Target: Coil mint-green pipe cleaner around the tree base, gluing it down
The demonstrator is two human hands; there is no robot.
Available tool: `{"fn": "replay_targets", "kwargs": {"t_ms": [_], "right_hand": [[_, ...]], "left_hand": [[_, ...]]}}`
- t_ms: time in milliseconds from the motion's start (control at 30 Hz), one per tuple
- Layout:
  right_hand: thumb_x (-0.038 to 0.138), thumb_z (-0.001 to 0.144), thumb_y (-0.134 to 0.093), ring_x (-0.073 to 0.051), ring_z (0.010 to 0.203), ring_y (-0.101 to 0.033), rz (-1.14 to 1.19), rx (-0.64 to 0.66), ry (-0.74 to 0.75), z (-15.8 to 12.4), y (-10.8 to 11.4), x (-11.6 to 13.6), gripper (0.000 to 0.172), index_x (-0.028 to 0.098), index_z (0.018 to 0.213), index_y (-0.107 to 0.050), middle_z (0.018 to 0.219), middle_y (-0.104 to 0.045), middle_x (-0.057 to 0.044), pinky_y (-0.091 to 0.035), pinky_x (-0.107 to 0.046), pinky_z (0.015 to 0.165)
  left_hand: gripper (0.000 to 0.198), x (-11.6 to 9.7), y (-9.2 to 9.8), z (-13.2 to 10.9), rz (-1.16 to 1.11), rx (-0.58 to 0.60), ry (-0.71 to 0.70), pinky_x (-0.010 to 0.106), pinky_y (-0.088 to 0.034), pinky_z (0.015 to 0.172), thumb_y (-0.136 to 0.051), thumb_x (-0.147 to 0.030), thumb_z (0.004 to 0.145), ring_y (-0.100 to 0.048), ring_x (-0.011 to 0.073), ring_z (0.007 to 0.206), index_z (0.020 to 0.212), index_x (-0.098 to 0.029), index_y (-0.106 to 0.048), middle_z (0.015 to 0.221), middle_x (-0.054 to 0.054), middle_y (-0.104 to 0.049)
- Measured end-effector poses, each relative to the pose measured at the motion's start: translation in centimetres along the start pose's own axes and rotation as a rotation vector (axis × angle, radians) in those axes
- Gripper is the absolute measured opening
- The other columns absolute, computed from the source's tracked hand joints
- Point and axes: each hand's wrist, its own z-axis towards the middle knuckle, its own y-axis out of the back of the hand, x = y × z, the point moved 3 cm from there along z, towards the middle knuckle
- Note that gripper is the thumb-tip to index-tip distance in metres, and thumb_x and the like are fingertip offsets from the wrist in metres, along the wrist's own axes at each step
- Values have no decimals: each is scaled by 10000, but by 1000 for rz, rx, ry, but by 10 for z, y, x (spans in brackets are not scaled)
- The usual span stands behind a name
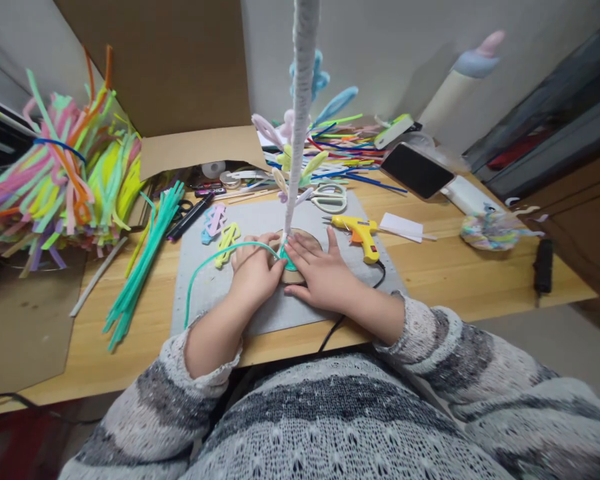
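A tall white wrapped post (pixel 300 87) stands upright on a round cardboard-brown base (pixel 300 277). Green pipe cleaner (pixel 215 255) lies coiled on the base at the post's foot, and its loose end arcs left over my left hand (pixel 255 270). The fingers of that hand are bent at the base's left side, with the thumb and fingertips closed on the green strand by the post. My right hand (pixel 325 270) lies flat over the base's right part, fingers stretched and thumb apart, its fingertips pressing the green coil. Pastel fuzzy flower shapes (pixel 305 160) show around and behind the post.
A grey mat (pixel 260 320) lies beneath the work. A yellow glue gun (pixel 363 235) and scissors (pixel 329 198) are right of the post. Green pipe cleaners (pixel 145 260) lie left, near a large multicoloured bundle (pixel 60 173). A phone (pixel 417 171) rests at the back right.
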Motion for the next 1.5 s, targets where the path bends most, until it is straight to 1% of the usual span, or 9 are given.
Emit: {"fn": "replay_targets", "kwargs": {"t_ms": [600, 700, 800, 900, 967, 1033, 1100, 1200, 1500], "right_hand": [[652, 866, -456, -293, 1469, -147, -34, 9, 18, -1, -8, 3, 876, 54, 1483, -287, 1563, -236, -190, 106, -563, 1158], [637, 881, -439, -300, 1471, -131, 33, 55, 18, 2, -3, -2, 852, 83, 1501, -252, 1570, -226, -176, 95, -597, 1147], [585, 931, -363, -296, 1472, -127, 232, 140, 14, 3, 5, -13, 788, 105, 1525, -170, 1576, -206, -170, 1, -630, 1147], [461, 981, -295, -272, 1447, -240, 413, 2, -75, -3, 18, -23, 634, 133, 1516, -208, 1549, -302, -160, -79, -610, 1156], [352, 987, -289, -244, 1373, -393, 470, -175, -101, -14, 25, -25, 510, 143, 1447, -355, 1462, -464, -142, -158, -563, 1164], [258, 960, -319, -217, 1243, -536, 490, -248, -33, -25, 26, -20, 424, 130, 1328, -486, 1306, -612, -130, -280, -500, 1140], [197, 920, -360, -211, 1150, -600, 453, -223, 78, -34, 22, -11, 384, 115, 1254, -531, 1201, -669, -125, -314, -489, 1128], [140, 866, -394, -219, 1158, -598, 356, -195, 172, -40, 15, -2, 404, 100, 1249, -518, 1207, -665, -129, -275, -520, 1145], [99, 783, -425, -225, 1163, -592, 318, -201, 145, -34, 6, 4, 405, 114, 1169, -546, 1180, -671, -142, -271, -521, 1149]], "left_hand": [[450, 0, -3, 1, -2, -1, 1, 460, -368, 1005, -573, -333, 838, -474, 318, 1171, 1279, -261, -526, 1244, 108, -542], [446, 1, -3, 1, 0, 3, 10, 463, -370, 997, -566, -339, 842, -474, 319, 1165, 1280, -265, -524, 1251, 108, -539], [440, 1, -3, 0, -3, 15, 11, 462, -371, 992, -563, -342, 845, -465, 322, 1171, 1278, -272, -525, 1257, 99, -546], [446, 0, -2, 0, -9, 16, 11, 458, -367, 1003, -571, -343, 844, -457, 322, 1185, 1281, -271, -522, 1260, 96, -551], [452, 0, -1, -1, -5, 17, 14, 462, -365, 1009, -577, -345, 843, -455, 325, 1194, 1284, -268, -519, 1267, 102, -544], [451, -1, -1, -1, 1, 24, 13, 466, -365, 1010, -577, -343, 843, -455, 328, 1199, 1284, -266, -518, 1272, 106, -537], [452, -2, -1, -1, 0, 32, 10, 467, -367, 1010, -572, -337, 847, -459, 328, 1198, 1289, -260, -517, 1276, 108, -536], [449, -2, -1, -1, -5, 31, 13, 467, -366, 1014, -571, -325, 848, -460, 326, 1200, 1287, -250, -522, 1279, 111, -535], [339, -1, 0, -1, -18, -7, -3, 444, -378, 999, -587, -318, 838, -484, 302, 1150, 1161, -219, -568, 1188, 100, -574]]}}
